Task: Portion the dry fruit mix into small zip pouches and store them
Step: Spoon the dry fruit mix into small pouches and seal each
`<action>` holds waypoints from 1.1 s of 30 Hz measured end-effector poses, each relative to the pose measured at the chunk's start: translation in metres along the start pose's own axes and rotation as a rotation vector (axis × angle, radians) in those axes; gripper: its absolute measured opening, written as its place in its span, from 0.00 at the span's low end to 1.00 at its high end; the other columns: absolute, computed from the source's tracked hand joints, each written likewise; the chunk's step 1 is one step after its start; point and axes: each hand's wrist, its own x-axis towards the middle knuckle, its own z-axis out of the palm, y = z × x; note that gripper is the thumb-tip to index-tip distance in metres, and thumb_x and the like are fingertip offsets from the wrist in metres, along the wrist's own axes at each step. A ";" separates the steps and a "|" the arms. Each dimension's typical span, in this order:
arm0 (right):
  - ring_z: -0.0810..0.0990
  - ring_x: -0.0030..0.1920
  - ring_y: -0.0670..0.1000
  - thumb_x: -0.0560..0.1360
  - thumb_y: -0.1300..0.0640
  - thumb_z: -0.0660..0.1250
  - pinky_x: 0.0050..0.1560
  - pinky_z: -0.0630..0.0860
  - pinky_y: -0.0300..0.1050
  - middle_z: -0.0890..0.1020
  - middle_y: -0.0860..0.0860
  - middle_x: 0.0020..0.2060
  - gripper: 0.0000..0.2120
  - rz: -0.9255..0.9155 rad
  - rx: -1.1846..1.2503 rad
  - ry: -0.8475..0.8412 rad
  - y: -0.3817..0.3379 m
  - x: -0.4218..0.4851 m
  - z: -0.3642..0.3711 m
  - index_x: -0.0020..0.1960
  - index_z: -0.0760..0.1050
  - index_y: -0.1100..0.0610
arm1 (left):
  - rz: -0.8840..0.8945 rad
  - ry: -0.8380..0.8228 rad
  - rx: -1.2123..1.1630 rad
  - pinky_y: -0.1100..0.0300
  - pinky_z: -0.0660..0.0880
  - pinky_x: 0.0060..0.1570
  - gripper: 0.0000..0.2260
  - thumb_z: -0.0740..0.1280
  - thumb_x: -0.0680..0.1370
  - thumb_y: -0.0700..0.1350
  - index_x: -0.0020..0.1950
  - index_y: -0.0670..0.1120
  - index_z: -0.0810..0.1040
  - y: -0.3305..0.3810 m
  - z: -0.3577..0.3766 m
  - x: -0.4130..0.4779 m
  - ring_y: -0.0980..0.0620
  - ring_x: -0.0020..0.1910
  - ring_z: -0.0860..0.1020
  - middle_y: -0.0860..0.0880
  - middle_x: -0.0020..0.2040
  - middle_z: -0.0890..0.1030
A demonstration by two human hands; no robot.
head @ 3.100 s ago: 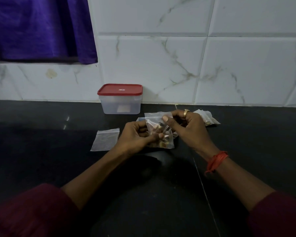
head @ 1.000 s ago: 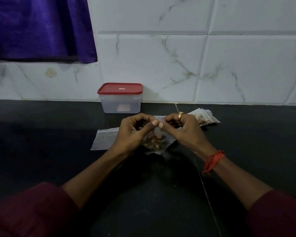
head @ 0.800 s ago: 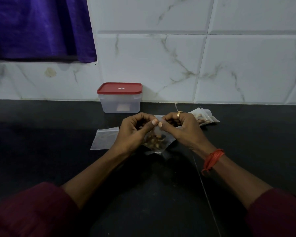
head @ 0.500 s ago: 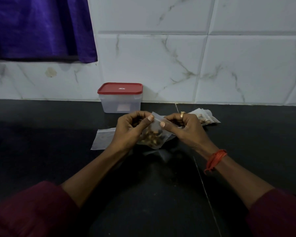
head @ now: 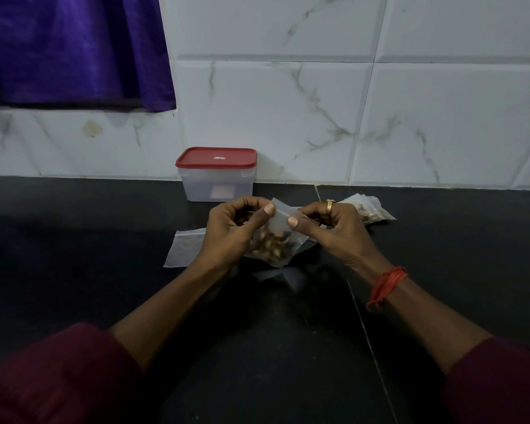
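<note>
Dim and grainy overall, brightest on the white tiled wall (head: 288, 117), murky across the black counter (head: 74, 255), with wide-angle bowing of tile lines at the edges.

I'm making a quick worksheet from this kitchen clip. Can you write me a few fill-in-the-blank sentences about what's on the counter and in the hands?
1. The clear container by the tiled wall has a ____ lid.
2. Both the left hand and the right hand pinch the top of one filled pouch, which holds dry ____.
3. An empty pouch lies flat on the counter beside the ____ hand.
4. The orange thread band sits on the ____ wrist.

Missing words: red; fruit mix; left; right
</note>
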 end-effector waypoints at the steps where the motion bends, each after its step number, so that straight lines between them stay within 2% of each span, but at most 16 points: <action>1: 0.85 0.45 0.58 0.69 0.49 0.76 0.49 0.82 0.54 0.87 0.52 0.41 0.08 -0.001 0.012 -0.002 -0.001 0.000 -0.001 0.45 0.85 0.52 | -0.007 0.005 -0.004 0.64 0.79 0.48 0.08 0.71 0.72 0.48 0.47 0.46 0.83 0.000 0.000 0.000 0.56 0.49 0.82 0.52 0.46 0.85; 5: 0.83 0.44 0.61 0.71 0.55 0.77 0.48 0.81 0.51 0.86 0.55 0.40 0.03 -0.017 0.017 -0.010 0.002 0.002 -0.002 0.42 0.85 0.55 | -0.018 0.002 -0.021 0.62 0.80 0.49 0.09 0.71 0.71 0.49 0.47 0.46 0.83 0.000 -0.001 0.000 0.55 0.49 0.82 0.52 0.46 0.85; 9: 0.85 0.42 0.49 0.69 0.49 0.77 0.45 0.79 0.42 0.87 0.49 0.40 0.11 -0.036 -0.046 0.017 0.001 0.002 0.000 0.47 0.86 0.56 | -0.024 0.023 -0.057 0.60 0.81 0.51 0.10 0.71 0.70 0.49 0.47 0.45 0.83 0.001 -0.003 0.002 0.54 0.49 0.82 0.50 0.47 0.85; 15: 0.80 0.34 0.46 0.67 0.47 0.76 0.39 0.75 0.38 0.85 0.49 0.32 0.11 -0.069 -0.044 0.067 -0.002 0.002 -0.002 0.35 0.83 0.53 | -0.056 0.058 -0.090 0.61 0.81 0.46 0.10 0.72 0.70 0.48 0.47 0.45 0.83 -0.001 -0.002 0.004 0.53 0.49 0.83 0.48 0.47 0.85; 18: 0.80 0.33 0.48 0.66 0.46 0.77 0.38 0.77 0.43 0.85 0.52 0.32 0.10 -0.051 -0.035 0.064 -0.004 0.003 0.000 0.34 0.82 0.51 | -0.057 0.069 -0.121 0.62 0.80 0.43 0.11 0.72 0.71 0.47 0.49 0.42 0.83 -0.002 -0.002 0.004 0.53 0.47 0.83 0.47 0.47 0.85; 21: 0.80 0.32 0.46 0.63 0.44 0.78 0.37 0.78 0.43 0.85 0.52 0.32 0.12 -0.017 -0.019 0.060 -0.005 0.001 -0.002 0.35 0.83 0.52 | -0.055 0.076 -0.127 0.59 0.81 0.46 0.12 0.72 0.71 0.47 0.50 0.41 0.83 -0.004 -0.005 0.005 0.50 0.49 0.83 0.43 0.49 0.85; 24: 0.82 0.32 0.55 0.63 0.43 0.78 0.40 0.80 0.51 0.84 0.53 0.30 0.18 -0.026 -0.028 0.065 -0.004 0.001 -0.006 0.33 0.82 0.58 | -0.071 0.068 -0.135 0.58 0.81 0.47 0.11 0.71 0.71 0.47 0.49 0.42 0.83 -0.005 -0.007 0.006 0.49 0.50 0.83 0.44 0.49 0.84; 26: 0.81 0.32 0.58 0.64 0.43 0.77 0.39 0.79 0.52 0.83 0.55 0.29 0.20 -0.040 -0.053 0.071 -0.003 0.001 -0.007 0.32 0.81 0.61 | -0.077 0.061 -0.138 0.59 0.81 0.45 0.10 0.71 0.71 0.47 0.49 0.42 0.82 -0.005 -0.007 0.006 0.49 0.50 0.83 0.45 0.49 0.84; 29: 0.81 0.33 0.56 0.65 0.38 0.76 0.38 0.79 0.53 0.84 0.53 0.31 0.21 -0.050 -0.094 0.075 -0.001 0.002 -0.010 0.36 0.83 0.58 | -0.068 0.061 -0.124 0.58 0.81 0.45 0.10 0.72 0.71 0.47 0.49 0.43 0.82 -0.006 -0.007 0.005 0.49 0.51 0.83 0.45 0.49 0.84; 31: 0.82 0.35 0.56 0.65 0.32 0.74 0.39 0.80 0.53 0.85 0.50 0.36 0.23 -0.053 -0.144 0.078 0.000 0.003 -0.013 0.43 0.84 0.52 | -0.052 0.057 -0.101 0.56 0.81 0.47 0.11 0.72 0.70 0.48 0.49 0.44 0.82 -0.005 -0.006 0.005 0.49 0.52 0.82 0.47 0.49 0.84; 33: 0.81 0.37 0.53 0.66 0.33 0.73 0.41 0.81 0.50 0.85 0.47 0.41 0.21 -0.069 -0.178 0.071 0.000 0.002 -0.012 0.49 0.83 0.49 | -0.025 0.023 -0.058 0.58 0.81 0.48 0.10 0.72 0.70 0.48 0.48 0.45 0.82 -0.004 -0.004 0.003 0.53 0.52 0.82 0.52 0.48 0.85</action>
